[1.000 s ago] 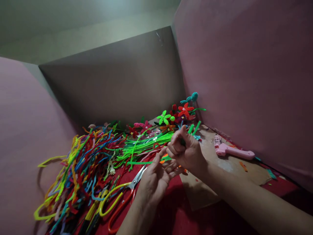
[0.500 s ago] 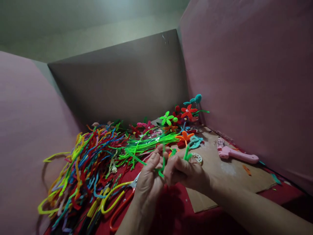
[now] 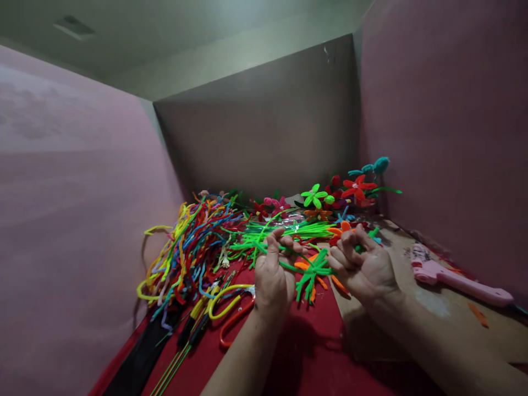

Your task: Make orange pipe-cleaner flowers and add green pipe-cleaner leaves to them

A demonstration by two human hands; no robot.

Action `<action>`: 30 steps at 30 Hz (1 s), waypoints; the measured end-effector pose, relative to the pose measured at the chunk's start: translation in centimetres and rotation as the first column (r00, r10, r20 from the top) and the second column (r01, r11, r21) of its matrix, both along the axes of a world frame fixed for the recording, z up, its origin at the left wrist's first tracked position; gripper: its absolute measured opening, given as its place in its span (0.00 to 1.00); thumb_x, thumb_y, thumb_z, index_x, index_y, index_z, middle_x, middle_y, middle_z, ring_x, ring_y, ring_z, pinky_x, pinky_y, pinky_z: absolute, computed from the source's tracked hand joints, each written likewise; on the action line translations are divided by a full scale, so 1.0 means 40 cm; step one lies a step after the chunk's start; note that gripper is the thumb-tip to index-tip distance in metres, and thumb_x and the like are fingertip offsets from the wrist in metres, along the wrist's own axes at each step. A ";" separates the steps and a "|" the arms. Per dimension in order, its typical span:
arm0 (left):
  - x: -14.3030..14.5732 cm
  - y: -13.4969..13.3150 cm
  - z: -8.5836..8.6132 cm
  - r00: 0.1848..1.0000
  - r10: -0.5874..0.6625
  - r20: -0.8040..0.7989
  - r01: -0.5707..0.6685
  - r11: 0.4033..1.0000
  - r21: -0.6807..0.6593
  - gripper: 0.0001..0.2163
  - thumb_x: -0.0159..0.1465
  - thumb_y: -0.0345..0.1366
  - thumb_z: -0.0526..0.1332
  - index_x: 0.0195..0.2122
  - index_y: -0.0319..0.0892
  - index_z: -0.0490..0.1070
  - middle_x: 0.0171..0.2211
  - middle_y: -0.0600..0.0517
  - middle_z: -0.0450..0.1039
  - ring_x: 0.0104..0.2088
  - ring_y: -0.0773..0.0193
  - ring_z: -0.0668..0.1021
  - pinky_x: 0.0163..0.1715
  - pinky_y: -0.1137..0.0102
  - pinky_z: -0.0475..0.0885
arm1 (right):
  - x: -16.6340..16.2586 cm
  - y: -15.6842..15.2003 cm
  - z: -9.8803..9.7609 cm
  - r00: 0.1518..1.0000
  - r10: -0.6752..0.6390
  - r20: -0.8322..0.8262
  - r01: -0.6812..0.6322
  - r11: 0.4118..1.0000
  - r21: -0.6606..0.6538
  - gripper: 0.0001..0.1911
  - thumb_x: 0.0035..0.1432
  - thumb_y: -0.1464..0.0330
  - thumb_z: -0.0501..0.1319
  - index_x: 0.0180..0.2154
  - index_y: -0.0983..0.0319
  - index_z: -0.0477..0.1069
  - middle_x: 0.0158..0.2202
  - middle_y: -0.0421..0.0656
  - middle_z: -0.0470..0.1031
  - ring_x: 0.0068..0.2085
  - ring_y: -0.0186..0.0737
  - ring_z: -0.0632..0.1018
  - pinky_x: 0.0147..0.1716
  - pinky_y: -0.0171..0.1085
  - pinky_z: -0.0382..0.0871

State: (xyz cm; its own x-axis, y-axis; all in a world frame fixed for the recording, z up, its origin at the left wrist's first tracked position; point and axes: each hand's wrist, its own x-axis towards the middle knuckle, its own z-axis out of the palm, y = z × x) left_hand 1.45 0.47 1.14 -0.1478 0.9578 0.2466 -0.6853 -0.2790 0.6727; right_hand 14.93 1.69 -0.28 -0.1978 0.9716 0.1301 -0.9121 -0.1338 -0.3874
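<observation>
My left hand (image 3: pixel 273 278) has its fingers curled round a green pipe cleaner (image 3: pixel 291 267), which runs from it toward my right hand (image 3: pixel 367 269). The right hand is closed too, palm up, and more green fuzzy wire shows at its fingers. Between the two hands a cluster of short green pipe-cleaner pieces (image 3: pixel 311 275) fans out in front of orange pieces. I cannot tell whether this cluster hangs from the strand or lies on the table. Just behind the hands lies a bundle of long bright green pipe cleaners (image 3: pixel 247 237).
Left of my hands lie a heap of multicoloured pipe cleaners (image 3: pixel 187 247) and scissors (image 3: pixel 231 300) with yellow and red handles. Finished flowers (image 3: pixel 314 196) stand at the back. A pink glue gun (image 3: pixel 457 280) rests on cardboard (image 3: pixel 437 313) at right. Pink side walls and a grey back panel enclose the table.
My hands have moved apart, and the green cluster with orange pieces now shows between them. The view has turned left, so the surroundings sit farther right in the picture.
</observation>
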 end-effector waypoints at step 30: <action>-0.031 0.028 -0.016 0.995 0.063 0.078 -0.057 0.995 -0.080 0.13 0.64 0.33 0.51 0.24 0.35 0.67 0.23 0.48 0.72 0.29 0.62 0.77 0.40 0.58 0.72 | 0.001 -0.012 0.018 0.995 -0.083 0.047 0.078 0.992 0.096 0.22 0.59 0.61 0.53 0.17 0.63 0.65 0.12 0.32 0.40 0.16 0.28 0.44 0.15 0.31 0.43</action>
State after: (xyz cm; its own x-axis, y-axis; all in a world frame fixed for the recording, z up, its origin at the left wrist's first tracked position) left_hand 0.20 1.61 0.52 -0.2218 0.9623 0.1572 -0.7217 -0.2704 0.6372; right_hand 14.97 1.22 0.42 -0.1284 0.9684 0.2137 -0.8973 -0.0217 -0.4410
